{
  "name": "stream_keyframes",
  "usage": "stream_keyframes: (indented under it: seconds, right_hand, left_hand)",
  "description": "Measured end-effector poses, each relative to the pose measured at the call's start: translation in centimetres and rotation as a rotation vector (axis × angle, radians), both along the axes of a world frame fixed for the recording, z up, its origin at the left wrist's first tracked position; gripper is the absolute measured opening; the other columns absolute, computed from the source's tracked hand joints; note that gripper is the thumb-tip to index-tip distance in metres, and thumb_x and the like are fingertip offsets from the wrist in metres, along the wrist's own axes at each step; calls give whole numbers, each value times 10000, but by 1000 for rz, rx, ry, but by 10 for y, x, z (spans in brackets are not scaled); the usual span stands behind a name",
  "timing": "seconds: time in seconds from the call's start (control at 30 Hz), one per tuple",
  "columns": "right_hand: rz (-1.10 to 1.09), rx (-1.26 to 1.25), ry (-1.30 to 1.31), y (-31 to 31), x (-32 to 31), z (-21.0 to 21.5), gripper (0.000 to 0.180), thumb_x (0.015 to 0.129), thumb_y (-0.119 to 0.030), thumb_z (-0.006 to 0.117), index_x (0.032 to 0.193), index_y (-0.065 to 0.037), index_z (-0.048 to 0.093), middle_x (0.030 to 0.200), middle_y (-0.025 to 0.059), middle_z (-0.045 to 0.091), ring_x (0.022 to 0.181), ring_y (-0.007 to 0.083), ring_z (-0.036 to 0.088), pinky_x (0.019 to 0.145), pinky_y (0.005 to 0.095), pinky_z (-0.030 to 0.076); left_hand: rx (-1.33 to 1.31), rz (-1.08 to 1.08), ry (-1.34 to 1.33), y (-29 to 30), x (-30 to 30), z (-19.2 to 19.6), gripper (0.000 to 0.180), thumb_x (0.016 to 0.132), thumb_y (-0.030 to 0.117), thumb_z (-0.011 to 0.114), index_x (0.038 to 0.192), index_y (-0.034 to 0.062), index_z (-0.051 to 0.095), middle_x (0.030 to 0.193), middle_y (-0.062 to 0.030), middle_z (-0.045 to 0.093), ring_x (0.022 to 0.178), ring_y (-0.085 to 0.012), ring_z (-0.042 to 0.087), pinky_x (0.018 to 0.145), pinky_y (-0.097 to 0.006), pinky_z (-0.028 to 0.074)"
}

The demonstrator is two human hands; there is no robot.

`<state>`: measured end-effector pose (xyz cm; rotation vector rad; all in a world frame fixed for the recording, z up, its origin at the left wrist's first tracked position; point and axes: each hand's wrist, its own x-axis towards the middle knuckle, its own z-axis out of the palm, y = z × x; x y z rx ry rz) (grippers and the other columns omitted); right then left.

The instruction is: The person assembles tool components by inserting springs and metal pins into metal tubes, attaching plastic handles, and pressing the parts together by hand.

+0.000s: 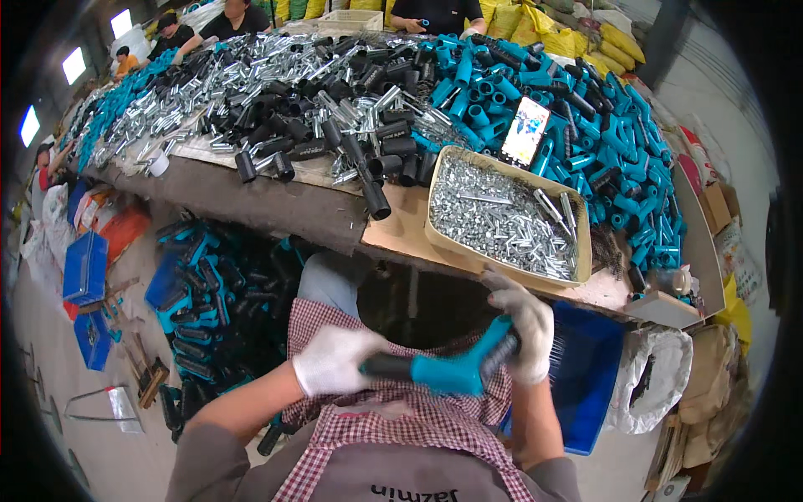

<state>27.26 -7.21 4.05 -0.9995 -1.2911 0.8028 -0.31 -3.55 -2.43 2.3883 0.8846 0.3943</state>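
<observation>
Over my lap I hold a teal, forked plastic tool (pixel 452 370) with a black grip at one end and a dark piece between its prongs. My left hand (pixel 339 360), in a white glove, is closed around the black grip. My right hand (pixel 527 325), also gloved, grips the forked end, its fingers around the prong and the dark piece. The tool is slightly blurred. Just beyond my hands, a cream tray (pixel 433 222) on the table edge holds many small metal pins and a few longer rods.
Teal forked parts (pixel 493 92), black sleeves (pixel 293 130) and metal tubes (pixel 167 109) heap the table. A phone (pixel 525 132) leans there. Assembled tools (pixel 201 309) pile up at lower left; a blue crate (pixel 585 368) stands right. Other people (pixel 435 12) work across the table.
</observation>
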Motion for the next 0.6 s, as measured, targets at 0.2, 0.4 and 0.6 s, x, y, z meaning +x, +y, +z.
stream_keyframes:
  seconds: [0.2, 0.4, 0.6]
  right_hand:
    - [-58, 20, -365, -3, -5, -9, 156, 723, -50, 739, 876, -41, 764, 948, 154, 723, 828, 301, 694, 780, 390, 561]
    - [396, -460, -689, 17, 2, -60, 329, 985, -248, 544, 1054, -3, 754, 1010, 220, 735, 900, 361, 725, 834, 412, 563]
    - [623, -659, -110, 6, -16, -64, 553, 985, -269, 634, 1438, 12, 485, 1038, 112, 667, 864, 169, 665, 813, 331, 554]
  left_hand:
    - [-245, -104, 356, -2, 9, 18, 202, 851, 222, 644, 996, 82, 651, 834, -176, 707, 797, -394, 708, 701, -484, 575]
    - [337, -107, 345, 26, 7, 55, 139, 804, 189, 659, 930, 130, 648, 819, -80, 682, 755, -284, 711, 633, -435, 564]
    - [623, -244, 61, 83, 27, 57, 197, 757, 167, 684, 944, 110, 663, 883, -83, 663, 839, -294, 674, 735, -412, 556]
